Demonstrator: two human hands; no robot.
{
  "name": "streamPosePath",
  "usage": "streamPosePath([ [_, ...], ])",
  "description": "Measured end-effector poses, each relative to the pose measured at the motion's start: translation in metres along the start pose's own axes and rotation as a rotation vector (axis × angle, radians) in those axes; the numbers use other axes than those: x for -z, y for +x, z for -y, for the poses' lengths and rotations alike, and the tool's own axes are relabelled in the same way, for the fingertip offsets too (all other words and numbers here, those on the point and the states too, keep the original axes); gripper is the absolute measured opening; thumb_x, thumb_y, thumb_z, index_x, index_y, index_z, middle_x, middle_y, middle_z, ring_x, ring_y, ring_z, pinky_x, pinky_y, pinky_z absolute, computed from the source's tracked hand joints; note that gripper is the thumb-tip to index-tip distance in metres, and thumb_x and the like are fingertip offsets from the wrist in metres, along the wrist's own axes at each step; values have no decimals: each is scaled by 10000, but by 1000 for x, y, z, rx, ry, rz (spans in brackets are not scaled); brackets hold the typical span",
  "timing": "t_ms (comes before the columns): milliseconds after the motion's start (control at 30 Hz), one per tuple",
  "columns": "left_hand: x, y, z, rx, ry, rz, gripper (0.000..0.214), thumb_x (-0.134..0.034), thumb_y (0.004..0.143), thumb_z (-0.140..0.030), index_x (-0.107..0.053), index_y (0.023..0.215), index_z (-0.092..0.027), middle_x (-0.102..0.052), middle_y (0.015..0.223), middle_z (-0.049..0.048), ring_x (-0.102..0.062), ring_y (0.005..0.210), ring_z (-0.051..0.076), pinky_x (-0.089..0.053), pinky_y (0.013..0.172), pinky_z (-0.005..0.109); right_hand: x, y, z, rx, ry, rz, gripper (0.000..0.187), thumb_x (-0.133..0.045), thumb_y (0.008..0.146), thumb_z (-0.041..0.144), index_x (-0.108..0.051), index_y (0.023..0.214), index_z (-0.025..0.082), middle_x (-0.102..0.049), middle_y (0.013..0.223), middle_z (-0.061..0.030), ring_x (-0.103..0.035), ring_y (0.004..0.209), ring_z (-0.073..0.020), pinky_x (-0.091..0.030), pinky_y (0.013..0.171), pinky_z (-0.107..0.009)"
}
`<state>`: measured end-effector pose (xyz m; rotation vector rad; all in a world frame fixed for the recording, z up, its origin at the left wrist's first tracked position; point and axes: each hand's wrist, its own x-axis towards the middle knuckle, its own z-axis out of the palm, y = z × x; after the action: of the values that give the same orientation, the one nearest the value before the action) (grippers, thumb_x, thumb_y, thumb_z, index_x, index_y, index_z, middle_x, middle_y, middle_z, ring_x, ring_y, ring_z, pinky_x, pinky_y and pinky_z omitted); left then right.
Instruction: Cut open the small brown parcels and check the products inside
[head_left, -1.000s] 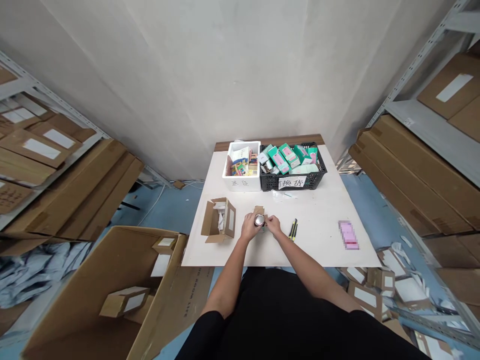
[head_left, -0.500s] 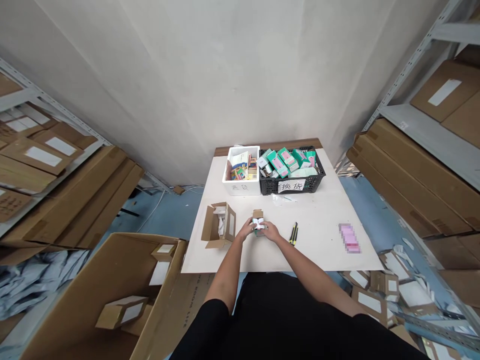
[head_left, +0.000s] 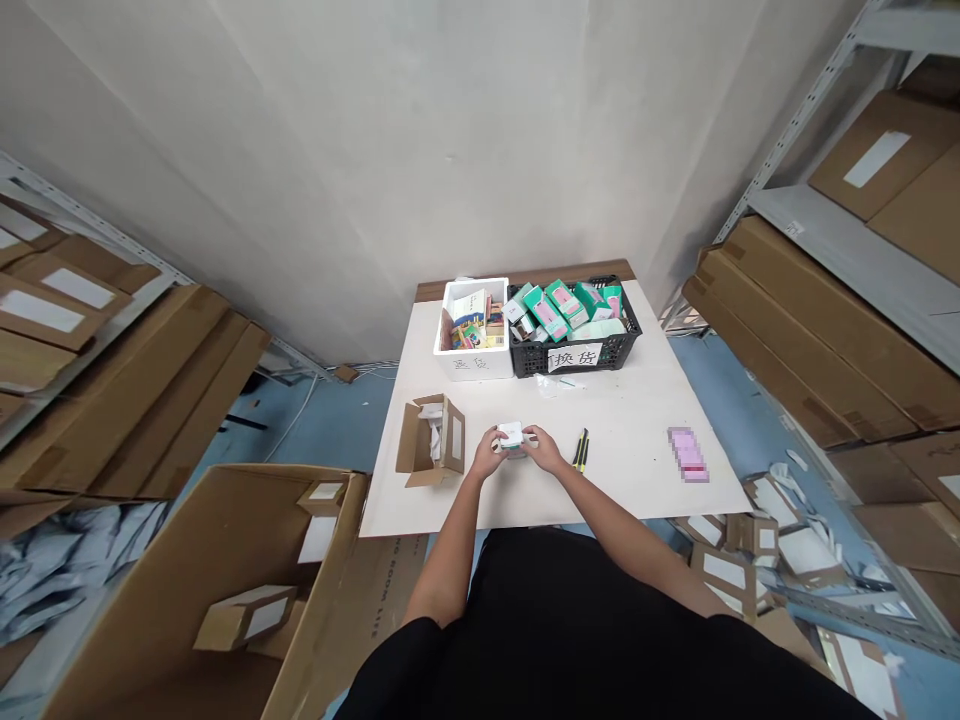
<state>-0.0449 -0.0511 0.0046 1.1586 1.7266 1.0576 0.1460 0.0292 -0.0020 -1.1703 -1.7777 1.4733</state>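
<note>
A small white box (head_left: 511, 434) with a thin green edge is held between my two hands, low over the middle of the white table. My left hand (head_left: 489, 453) grips its left side, fingers curled. On the opposite side, my right hand (head_left: 544, 450) has its thumb and fingers against it. A yellow and black box cutter (head_left: 581, 450) lies just right of my right hand. Left of my left hand stands an open cardboard box (head_left: 454, 442) with whitish crumpled stuff inside.
At the table's back stand a white foam bin (head_left: 480, 366) of booklets and a black crate (head_left: 619, 352) of green-and-pink boxes. A blurred pink item (head_left: 688, 455) lies at right. A big open carton (head_left: 180, 530) adjoins the table at lower left. Shelves of cartons flank both sides.
The small box has turned in my hands: its raised brown flap no longer shows, and a flat white face is now up. The whole view has shifted slightly.
</note>
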Motion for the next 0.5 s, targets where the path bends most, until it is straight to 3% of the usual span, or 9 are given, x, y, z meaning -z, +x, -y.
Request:
streamPosePath([
  [133,-3,3,0,-30,-17,-40,229,-708,812,-271,-674,1037,-248,-586,1452,104,-596,1319,265,-548,1017,427,-11,6,-9,46,-32,-29,260,-626,768,318,-637,1022,265,-702,1137,-33,-676,994,-233,-562,943,-424],
  [500,-5,2,3,-117,118,-30,184,-637,918,-299,-702,1085,-260,-629,1399,102,-610,1296,264,-570,1006,427,-13,8,-20,56,-118,-25,194,-609,808,248,-670,992,251,-699,1077,-40,-683,915,-218,-570,920,-415],
])
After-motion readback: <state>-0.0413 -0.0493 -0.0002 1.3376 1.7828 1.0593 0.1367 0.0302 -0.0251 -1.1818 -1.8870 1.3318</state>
